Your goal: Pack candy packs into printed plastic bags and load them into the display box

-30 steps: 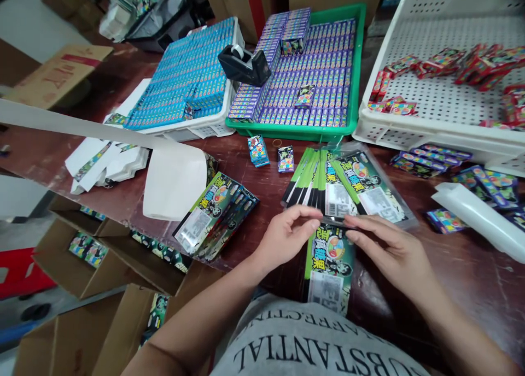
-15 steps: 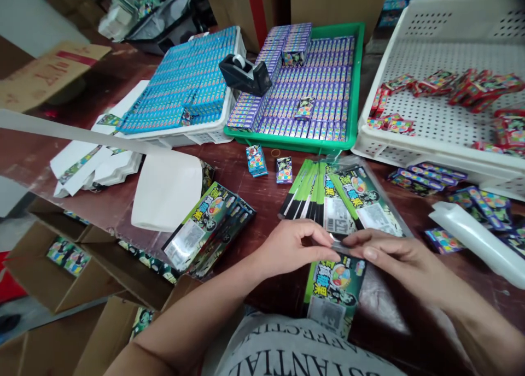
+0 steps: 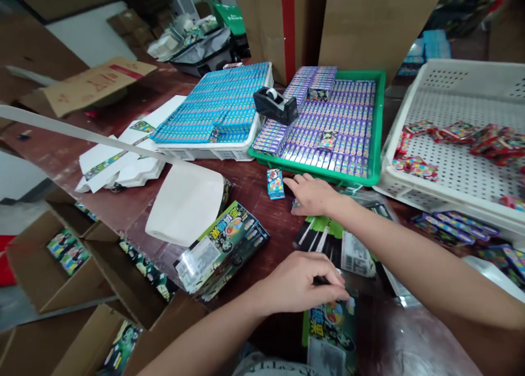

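Note:
My left hand (image 3: pixel 303 283) pinches the top edge of a green printed card pack in a clear sleeve (image 3: pixel 330 327) at the table's near edge. My right hand (image 3: pixel 314 195) reaches forward across a fan of green card packs (image 3: pixel 328 236). Its fingers curl over a small purple box (image 3: pixel 295 204), which is mostly hidden beneath them. A small blue box (image 3: pixel 275 183) stands just left of that hand's fingertips.
A green tray (image 3: pixel 375 146) of purple boxes carries a black tape dispenser (image 3: pixel 274 105). Left of it is a white tray (image 3: pixel 213 153) of blue boxes, and right of it a white perforated crate (image 3: pixel 404 193) with red packs. Finished card packs (image 3: pixel 223 245), white paper (image 3: pixel 184 201) and open cartons (image 3: pixel 61 277) lie left.
My right hand let go of the card pack and reached forward to the small purple box near the green tray. The left hand stayed on the pack. The camera tilted up.

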The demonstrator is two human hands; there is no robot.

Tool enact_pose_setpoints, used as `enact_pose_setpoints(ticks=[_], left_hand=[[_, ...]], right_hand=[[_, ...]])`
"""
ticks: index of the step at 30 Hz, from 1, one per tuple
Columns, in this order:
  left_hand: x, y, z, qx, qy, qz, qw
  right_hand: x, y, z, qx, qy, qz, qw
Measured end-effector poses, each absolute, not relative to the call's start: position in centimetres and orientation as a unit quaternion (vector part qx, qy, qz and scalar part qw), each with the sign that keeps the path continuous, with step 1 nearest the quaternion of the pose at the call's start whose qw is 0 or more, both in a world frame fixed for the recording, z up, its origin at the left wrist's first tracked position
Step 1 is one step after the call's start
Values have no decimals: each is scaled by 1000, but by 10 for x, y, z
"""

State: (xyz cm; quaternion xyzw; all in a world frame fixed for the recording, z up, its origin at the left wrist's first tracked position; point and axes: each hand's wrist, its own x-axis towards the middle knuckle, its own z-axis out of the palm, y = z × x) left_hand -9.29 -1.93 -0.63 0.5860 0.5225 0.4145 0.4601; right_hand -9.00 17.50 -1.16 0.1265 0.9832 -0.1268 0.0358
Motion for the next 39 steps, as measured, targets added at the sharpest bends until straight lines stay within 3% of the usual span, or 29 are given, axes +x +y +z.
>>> enact_pose_setpoints(ticks=[19,26,30,32,35,39], left_hand=[[-87,-22,-8,633,538,384,403],[-86,-30,0,635,593,331,368],[-91,-28,2,692,577,259,349],[-98,-22,0,696,565,248,367],[-108,-7,-7,608,629,334,349],[-103,8,-20,419,695,506,292]], right_hand=[[-163,129,-3,283,951,-123,35],[-149,129,11,253,954,-153,-42],[-67,140,26,272,942,-172,-98],[6,144,30,301,920,-188,-165],[129,126,28,350,874,-184,-284],[235,57,1,481,825,-115,-272]])
